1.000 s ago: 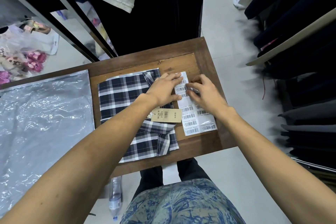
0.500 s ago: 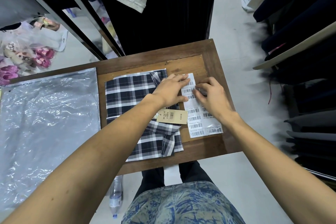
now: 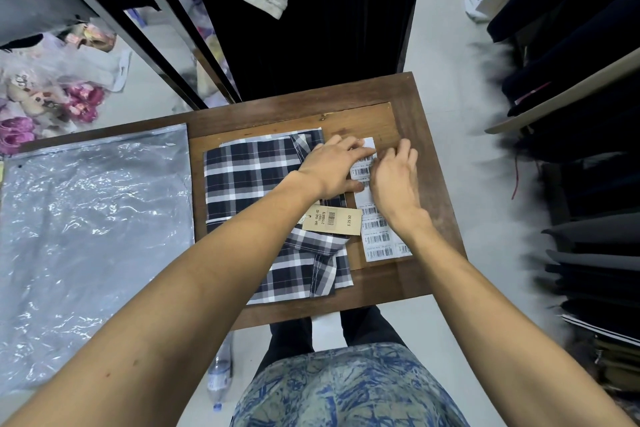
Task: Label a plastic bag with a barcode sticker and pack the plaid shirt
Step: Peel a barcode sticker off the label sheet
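A folded navy-and-white plaid shirt point(image 3: 252, 184) lies on the small wooden table point(image 3: 408, 107), with a tan price tag point(image 3: 332, 220) on it. To its right lies a white sheet of barcode stickers point(image 3: 377, 236). My left hand point(image 3: 332, 166) presses flat on the sheet's upper left part. My right hand point(image 3: 393, 177) pinches at a sticker near the top of the sheet; its fingertips hide the sticker's edge. A clear plastic bag point(image 3: 93, 239) lies flat to the left of the shirt.
Dark garments hang behind the table point(image 3: 329, 21). Shelves of folded dark clothes point(image 3: 588, 184) line the right side. A black metal rack point(image 3: 166, 28) stands at upper left, with bagged pink items point(image 3: 52, 97) on the floor. A water bottle point(image 3: 220, 374) lies below the table.
My right hand has slid a little up and left on the sticker sheet, closer to my left hand's fingertips. The camera view has shifted slightly; shirt, tag and bag stay put.
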Tool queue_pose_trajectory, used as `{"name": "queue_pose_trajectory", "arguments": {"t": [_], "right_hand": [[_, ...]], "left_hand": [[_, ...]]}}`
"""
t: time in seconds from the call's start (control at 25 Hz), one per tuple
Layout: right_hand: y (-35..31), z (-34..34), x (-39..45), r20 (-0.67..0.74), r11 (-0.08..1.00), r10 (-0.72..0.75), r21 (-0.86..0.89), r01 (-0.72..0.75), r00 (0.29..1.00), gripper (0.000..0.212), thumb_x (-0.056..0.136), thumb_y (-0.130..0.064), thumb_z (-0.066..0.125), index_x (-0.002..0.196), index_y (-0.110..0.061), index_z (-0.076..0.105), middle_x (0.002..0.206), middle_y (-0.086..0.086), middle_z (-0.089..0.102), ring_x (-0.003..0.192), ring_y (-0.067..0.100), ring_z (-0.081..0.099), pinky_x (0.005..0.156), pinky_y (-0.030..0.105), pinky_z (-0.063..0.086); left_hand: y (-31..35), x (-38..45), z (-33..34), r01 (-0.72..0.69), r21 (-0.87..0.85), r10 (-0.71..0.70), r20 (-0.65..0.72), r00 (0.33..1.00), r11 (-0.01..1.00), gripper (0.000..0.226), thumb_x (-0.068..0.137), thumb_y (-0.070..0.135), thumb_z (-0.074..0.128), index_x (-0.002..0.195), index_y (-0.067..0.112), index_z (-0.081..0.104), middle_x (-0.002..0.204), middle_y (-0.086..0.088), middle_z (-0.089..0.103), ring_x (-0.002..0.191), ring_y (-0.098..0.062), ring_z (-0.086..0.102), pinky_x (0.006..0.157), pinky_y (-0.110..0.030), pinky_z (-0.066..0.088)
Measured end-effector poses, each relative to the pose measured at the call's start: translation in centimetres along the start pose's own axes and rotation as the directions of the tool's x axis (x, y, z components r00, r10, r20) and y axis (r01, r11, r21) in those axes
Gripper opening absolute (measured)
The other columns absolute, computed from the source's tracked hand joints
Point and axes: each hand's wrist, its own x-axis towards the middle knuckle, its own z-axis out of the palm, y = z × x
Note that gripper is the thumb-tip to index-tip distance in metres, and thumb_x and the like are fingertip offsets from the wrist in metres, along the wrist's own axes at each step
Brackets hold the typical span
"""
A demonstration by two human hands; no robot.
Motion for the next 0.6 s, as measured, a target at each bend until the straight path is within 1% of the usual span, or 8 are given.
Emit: {"name": "queue_pose_trajectory", "arguments": {"t": [0.08, 0.16, 0.2, 0.36, 0.52, 0.6], "right_hand": [[0.3, 0.1, -0.5, -0.052, 0.998, 0.025, 0.065, -0.021, 0.998, 0.016, 0.1, -0.005, 0.049, 0.103, 0.007, 0.06, 0.123, 0.025, 0.047, 0.107, 0.037, 0.046, 0.087, 0.047, 0.046], [0.3, 0.2, -1.1, -0.091, 0.989, 0.057, 0.138, -0.044, 0.994, 0.023, 0.101, -0.014, 0.055, 0.104, 0.008, 0.062, 0.123, 0.023, 0.048, 0.11, 0.036, 0.047, 0.088, 0.045, 0.046], [0.2, 0.4, -1.3, -0.103, 0.987, 0.066, 0.153, -0.05, 0.992, 0.025, 0.1, -0.015, 0.056, 0.104, 0.009, 0.062, 0.123, 0.023, 0.049, 0.11, 0.036, 0.047, 0.089, 0.044, 0.046], [-0.4, 0.7, -1.1, -0.094, 0.992, 0.09, 0.096, -0.081, 0.992, 0.021, 0.101, -0.007, 0.051, 0.104, 0.01, 0.063, 0.126, 0.023, 0.049, 0.109, 0.036, 0.046, 0.089, 0.044, 0.044], [-0.9, 0.5, -1.0, -0.056, 0.998, 0.062, 0.002, -0.062, 0.997, 0.015, 0.094, 0.009, 0.05, 0.103, 0.01, 0.062, 0.129, 0.024, 0.047, 0.106, 0.037, 0.045, 0.088, 0.044, 0.043], [-0.9, 0.4, -1.0, -0.043, 0.999, 0.049, -0.011, -0.05, 0.998, 0.016, 0.093, 0.01, 0.049, 0.103, 0.01, 0.061, 0.13, 0.025, 0.047, 0.106, 0.038, 0.045, 0.089, 0.045, 0.042]], "left_hand": [[0.2, 0.1, -0.2, -0.009, 0.027, 0.009, 0.009, 1.0, 1.0, 0.077, 0.088, 0.048, 0.072, 0.155, 0.035, 0.036, 0.156, 0.001, 0.037, 0.14, -0.024, 0.034, 0.112, -0.048, 0.037], [0.3, 0.3, -0.4, -0.005, 0.045, 0.005, 0.013, 1.0, 0.999, 0.077, 0.087, 0.048, 0.072, 0.154, 0.038, 0.037, 0.153, 0.001, 0.038, 0.137, -0.023, 0.035, 0.109, -0.046, 0.039], [0.3, 0.4, -0.5, -0.003, 0.05, 0.002, 0.013, 1.0, 0.999, 0.077, 0.086, 0.049, 0.073, 0.154, 0.039, 0.037, 0.151, 0.001, 0.039, 0.136, -0.023, 0.036, 0.107, -0.045, 0.04], [0.2, 0.6, -0.7, 0.0, 0.05, -0.001, 0.02, 1.0, 0.999, 0.077, 0.085, 0.05, 0.074, 0.153, 0.04, 0.039, 0.147, 0.002, 0.04, 0.132, -0.023, 0.037, 0.103, -0.043, 0.04], [0.0, 0.6, -0.6, -0.006, 0.043, 0.005, 0.017, 1.0, 0.999, 0.078, 0.084, 0.052, 0.075, 0.152, 0.042, 0.039, 0.147, 0.002, 0.04, 0.132, -0.023, 0.037, 0.104, -0.044, 0.04], [0.1, 0.7, -0.6, -0.009, 0.043, 0.008, 0.018, 1.0, 0.999, 0.078, 0.084, 0.051, 0.075, 0.152, 0.042, 0.039, 0.148, 0.002, 0.04, 0.132, -0.023, 0.037, 0.104, -0.044, 0.04]]}}
